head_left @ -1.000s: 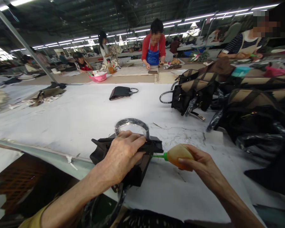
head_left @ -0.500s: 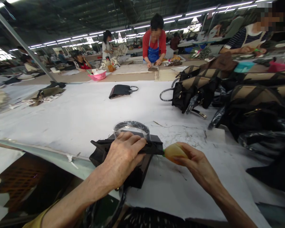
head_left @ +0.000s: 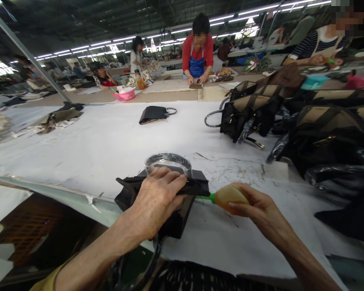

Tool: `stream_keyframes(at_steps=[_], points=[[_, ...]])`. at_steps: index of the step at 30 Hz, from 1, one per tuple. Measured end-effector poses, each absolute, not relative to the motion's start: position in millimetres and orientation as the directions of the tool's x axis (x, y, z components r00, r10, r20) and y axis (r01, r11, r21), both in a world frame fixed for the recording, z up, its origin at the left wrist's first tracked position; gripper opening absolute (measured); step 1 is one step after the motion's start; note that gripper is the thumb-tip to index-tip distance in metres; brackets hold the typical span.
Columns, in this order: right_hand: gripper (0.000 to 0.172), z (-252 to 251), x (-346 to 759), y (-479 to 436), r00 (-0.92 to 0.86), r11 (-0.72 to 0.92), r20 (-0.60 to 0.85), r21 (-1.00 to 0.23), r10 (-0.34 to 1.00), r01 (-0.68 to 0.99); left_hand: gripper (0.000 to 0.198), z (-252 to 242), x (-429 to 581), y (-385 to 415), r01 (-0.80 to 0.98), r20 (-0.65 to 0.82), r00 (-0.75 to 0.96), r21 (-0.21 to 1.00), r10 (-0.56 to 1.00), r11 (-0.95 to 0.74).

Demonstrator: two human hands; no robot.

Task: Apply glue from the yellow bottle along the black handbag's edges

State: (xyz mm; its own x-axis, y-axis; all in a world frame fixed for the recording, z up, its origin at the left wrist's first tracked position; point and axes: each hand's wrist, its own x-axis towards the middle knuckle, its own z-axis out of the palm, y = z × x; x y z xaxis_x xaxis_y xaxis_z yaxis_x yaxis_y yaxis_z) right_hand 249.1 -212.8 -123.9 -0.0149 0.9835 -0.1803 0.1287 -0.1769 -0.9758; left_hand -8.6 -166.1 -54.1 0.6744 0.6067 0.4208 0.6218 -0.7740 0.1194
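Note:
A black handbag (head_left: pixel 177 222) lies at the near table edge, its wrapped ring handle (head_left: pixel 170 157) pointing away from me and a second handle hanging over the edge. My left hand (head_left: pixel 162 198) is closed over the bag's upper edge, fingers pressed on the black material; the thumb is mostly hidden. In my right hand (head_left: pixel 255 202) is a soft squeeze bottle (head_left: pixel 230 198) of amber liquid, gripped round its body. Its green nozzle (head_left: pixel 204 197) points left, with the tip hidden at the bag's edge.
Several black and tan handbags (head_left: pixel 251 109) crowd the right side. A small black bag piece (head_left: pixel 154 114) lies farther back on the white table covering (head_left: pixel 109 141). Loose threads (head_left: pixel 236 169) are scattered to the right. A person in red (head_left: pixel 197 52) works across the table.
My right hand has drawn the squeeze bottle slightly right and down, so more of the green nozzle shows. My left hand and the handbag stay in place.

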Motion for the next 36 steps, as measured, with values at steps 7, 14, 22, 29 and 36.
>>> stream_keyframes(at_steps=[7, 14, 22, 29, 36], points=[[0.047, -117.6, 250.9, -213.0, 0.048, -0.264, -0.263, -0.964, 0.964, 0.029, 0.017, -56.1, -9.6, -166.3, 0.617, 0.417, 0.682, 0.112, 0.601, -0.779], [0.038, -125.2, 247.9, -213.6, -0.012, -0.271, -0.272, -0.962, 0.962, 0.02, 0.018, -56.3, -8.7, -165.9, 0.616, 0.404, 0.688, 0.113, 0.603, -0.779], [0.036, -115.8, 245.2, -219.4, -0.117, -0.3, -0.296, -0.954, 0.948, -0.017, 0.017, -55.2, -8.6, -163.8, 0.614, 0.379, 0.696, 0.126, 0.61, -0.779], [0.031, -112.5, 243.4, -226.7, -0.166, -0.288, -0.273, -0.955, 0.948, -0.072, 0.018, -57.7, -8.6, -162.2, 0.6, 0.376, 0.714, 0.106, 0.591, -0.793], [0.023, -103.6, 239.9, -233.9, -0.197, -0.286, -0.259, -0.95, 0.946, -0.124, 0.021, -59.3, -7.9, -159.7, 0.603, 0.38, 0.713, 0.095, 0.589, -0.792]])
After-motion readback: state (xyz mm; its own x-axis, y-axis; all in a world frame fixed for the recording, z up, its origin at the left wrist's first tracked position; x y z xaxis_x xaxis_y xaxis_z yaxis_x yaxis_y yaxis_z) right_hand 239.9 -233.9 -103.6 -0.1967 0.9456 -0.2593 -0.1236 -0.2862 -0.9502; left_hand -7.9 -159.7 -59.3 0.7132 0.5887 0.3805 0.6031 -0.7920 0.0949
